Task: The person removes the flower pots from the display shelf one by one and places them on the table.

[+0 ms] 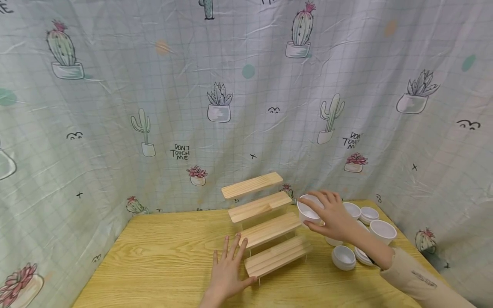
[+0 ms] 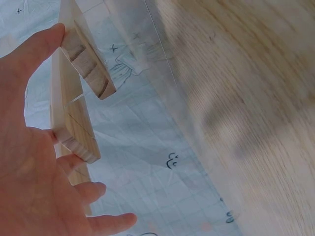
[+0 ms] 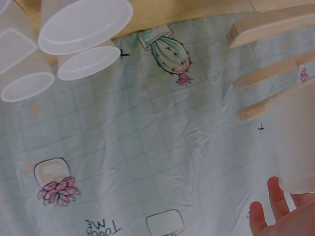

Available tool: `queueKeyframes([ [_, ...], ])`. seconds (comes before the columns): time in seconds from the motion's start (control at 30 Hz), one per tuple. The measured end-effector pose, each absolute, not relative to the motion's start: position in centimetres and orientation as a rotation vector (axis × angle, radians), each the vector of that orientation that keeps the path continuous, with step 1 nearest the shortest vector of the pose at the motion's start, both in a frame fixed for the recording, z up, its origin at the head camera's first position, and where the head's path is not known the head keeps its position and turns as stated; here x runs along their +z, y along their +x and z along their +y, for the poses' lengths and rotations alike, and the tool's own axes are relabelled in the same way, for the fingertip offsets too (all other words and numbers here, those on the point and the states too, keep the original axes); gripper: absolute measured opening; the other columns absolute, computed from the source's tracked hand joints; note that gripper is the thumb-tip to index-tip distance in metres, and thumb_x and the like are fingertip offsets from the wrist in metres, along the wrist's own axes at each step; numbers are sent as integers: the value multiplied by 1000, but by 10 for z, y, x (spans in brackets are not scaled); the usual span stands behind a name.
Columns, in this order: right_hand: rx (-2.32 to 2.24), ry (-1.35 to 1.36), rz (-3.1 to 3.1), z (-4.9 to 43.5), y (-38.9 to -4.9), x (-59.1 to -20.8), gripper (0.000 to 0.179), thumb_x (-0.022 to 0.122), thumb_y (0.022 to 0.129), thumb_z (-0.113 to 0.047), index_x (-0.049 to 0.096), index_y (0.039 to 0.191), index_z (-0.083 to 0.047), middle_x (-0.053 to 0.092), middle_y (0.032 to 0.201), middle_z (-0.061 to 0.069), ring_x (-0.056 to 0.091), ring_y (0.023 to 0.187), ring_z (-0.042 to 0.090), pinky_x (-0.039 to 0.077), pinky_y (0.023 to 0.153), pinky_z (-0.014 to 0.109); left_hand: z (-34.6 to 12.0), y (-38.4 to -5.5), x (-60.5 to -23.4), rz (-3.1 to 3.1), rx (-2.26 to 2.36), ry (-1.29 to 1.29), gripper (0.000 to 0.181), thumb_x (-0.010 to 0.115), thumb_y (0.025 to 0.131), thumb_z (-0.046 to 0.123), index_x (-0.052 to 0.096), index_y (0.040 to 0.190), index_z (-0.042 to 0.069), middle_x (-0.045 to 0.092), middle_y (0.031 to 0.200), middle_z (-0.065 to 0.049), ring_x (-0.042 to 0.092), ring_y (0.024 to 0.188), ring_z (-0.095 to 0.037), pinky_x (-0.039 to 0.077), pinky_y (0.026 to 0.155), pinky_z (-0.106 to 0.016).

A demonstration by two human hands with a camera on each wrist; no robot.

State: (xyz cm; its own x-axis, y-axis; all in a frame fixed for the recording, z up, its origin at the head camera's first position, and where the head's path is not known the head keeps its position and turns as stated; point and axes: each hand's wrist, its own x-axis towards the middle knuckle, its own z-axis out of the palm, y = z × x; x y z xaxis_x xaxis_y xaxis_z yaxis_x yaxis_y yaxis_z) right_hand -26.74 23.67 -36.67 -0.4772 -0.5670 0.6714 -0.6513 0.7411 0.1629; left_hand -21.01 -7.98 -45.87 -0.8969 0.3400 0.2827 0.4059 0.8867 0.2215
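A stepped display stand with several pale wooden shelves [image 1: 265,206] on clear supports stands mid-table. My left hand [image 1: 227,273] is at its left end, fingers spread and straight. In the left wrist view the thumb touches the end of one wooden shelf [image 2: 93,73], and another finger meets the end of the shelf beyond it. To the right of the stand, my right hand [image 1: 337,218] grips a white cup [image 1: 308,210] between thumb and fingers, above the table. From the right wrist, the cup [image 3: 300,142] overlaps the shelf ends.
Several white bowls and cups stand on the right side of the yellow wood-grain table [image 1: 165,256], among them a small bowl [image 1: 344,258] at the front and a wider bowl [image 1: 383,231] farther right. A cactus-print curtain [image 1: 246,137] hangs behind the table.
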Motion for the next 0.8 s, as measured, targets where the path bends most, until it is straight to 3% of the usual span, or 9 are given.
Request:
queueKeyframes([
  [0.13,149,911,-2195,245,-263,-371,48,50,85,-50,51,123,-21,49,118,13,44,100,33,32,78,52,-81,-210,-459,-2812,-390,-569,95,65,66,60,24,142,19,19,149,-7,15,135,-39,25,93,-70],
  [0.4,148,852,-2260,266,-251,-383,53,63,77,-42,50,125,-23,50,118,11,44,100,34,33,77,53,-80,-210,-458,-2825,-374,-569,95,64,66,61,22,142,20,18,150,-6,14,136,-37,24,95,-69],
  [0.8,183,776,-2233,302,-234,-404,53,42,85,-56,55,118,-17,51,112,14,43,95,36,30,72,51,-80,-210,-458,-2846,-369,-560,95,62,66,62,21,142,21,15,151,-4,12,137,-37,23,96,-69],
])
